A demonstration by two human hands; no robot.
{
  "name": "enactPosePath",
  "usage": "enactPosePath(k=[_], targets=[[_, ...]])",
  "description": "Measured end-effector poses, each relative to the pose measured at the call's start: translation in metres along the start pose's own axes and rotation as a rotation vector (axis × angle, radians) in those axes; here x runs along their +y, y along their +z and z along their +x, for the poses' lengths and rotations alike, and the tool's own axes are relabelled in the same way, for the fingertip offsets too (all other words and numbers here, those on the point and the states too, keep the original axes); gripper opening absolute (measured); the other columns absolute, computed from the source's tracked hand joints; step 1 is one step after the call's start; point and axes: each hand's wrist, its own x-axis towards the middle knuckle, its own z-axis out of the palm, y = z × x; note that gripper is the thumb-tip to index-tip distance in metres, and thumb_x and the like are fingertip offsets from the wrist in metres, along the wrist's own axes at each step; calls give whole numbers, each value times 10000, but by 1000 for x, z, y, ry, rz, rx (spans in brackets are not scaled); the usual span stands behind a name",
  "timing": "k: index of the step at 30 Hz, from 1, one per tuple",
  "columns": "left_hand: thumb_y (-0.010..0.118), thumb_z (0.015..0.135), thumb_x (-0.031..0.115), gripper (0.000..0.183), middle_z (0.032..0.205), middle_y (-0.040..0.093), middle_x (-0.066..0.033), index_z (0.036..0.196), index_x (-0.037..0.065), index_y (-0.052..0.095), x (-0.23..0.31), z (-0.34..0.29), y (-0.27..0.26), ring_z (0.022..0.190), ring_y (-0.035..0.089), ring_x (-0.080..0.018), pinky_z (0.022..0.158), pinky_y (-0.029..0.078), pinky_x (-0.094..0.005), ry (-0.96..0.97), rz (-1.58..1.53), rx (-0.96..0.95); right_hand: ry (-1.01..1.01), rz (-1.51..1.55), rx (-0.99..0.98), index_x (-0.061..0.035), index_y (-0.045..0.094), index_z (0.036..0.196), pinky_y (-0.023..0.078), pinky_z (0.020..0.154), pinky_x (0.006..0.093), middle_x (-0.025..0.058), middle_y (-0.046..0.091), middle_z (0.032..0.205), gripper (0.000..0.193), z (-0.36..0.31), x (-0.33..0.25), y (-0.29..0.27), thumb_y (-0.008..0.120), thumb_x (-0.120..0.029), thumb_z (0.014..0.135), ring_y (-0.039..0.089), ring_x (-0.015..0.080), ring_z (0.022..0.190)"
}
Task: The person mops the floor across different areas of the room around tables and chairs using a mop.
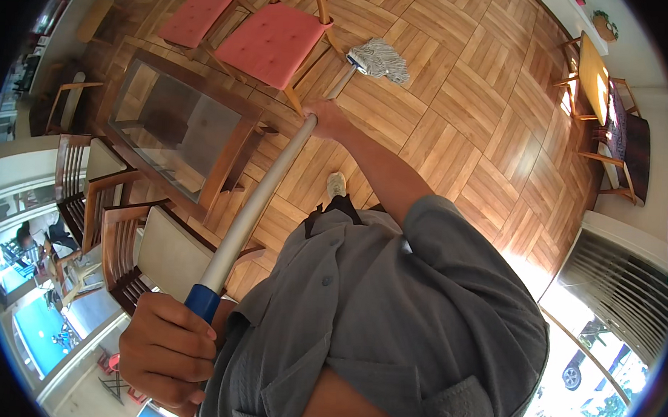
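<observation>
A mop with a long silver handle (pixel 263 193) slants across the view from lower left to upper middle. My left hand (pixel 168 354) is closed around its top end, at the blue grip (pixel 203 301). Farther down the pole, my right hand (pixel 325 119) wraps around it with the arm stretched forward. The grey-white string mop head (pixel 379 60) lies spread on the wood-patterned floor (pixel 459 132), just right of a chair with a red padded seat (pixel 271 43).
Another red-seated chair (pixel 198 16) stands beside the first. A low glass-topped table (pixel 223 157) is at left, with wooden chairs with pale seats (pixel 173 249) nearer me. My shoe (pixel 337 184) is on the floor. More furniture, including a yellow-topped table (pixel 594 79), lines the right wall.
</observation>
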Motion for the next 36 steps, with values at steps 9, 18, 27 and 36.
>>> enactPosePath(k=[9,18,27,36], targets=[[608,721,248,282,406,487,97,534,194,404,22,-5,60,356,463,-28,491,342,-192,99,-46,517,114,-90,-133,-134,657,799,414,788,435,103,649,824,195,-87,0,-47,661,-250,642,614,295,857],[618,722,305,308,394,470,98,536,206,394,-8,51,132,345,451,-12,484,375,-166,188,-212,278,287,-167,52,-128,664,860,432,805,452,107,650,874,242,-223,50,-122,680,-278,671,612,298,894],[660,658,159,191,511,539,-17,605,101,486,-59,114,202,442,549,-149,526,444,-281,149,-603,-393,524,-225,206,-108,621,809,449,804,454,90,635,843,172,-376,94,-178,684,-193,674,603,309,905],[564,530,86,133,481,504,-5,526,108,433,-83,116,247,418,531,-145,485,400,-264,137,-858,-495,615,-259,542,-77,553,715,449,690,456,95,583,748,166,-475,92,-161,703,-129,669,585,329,785]])
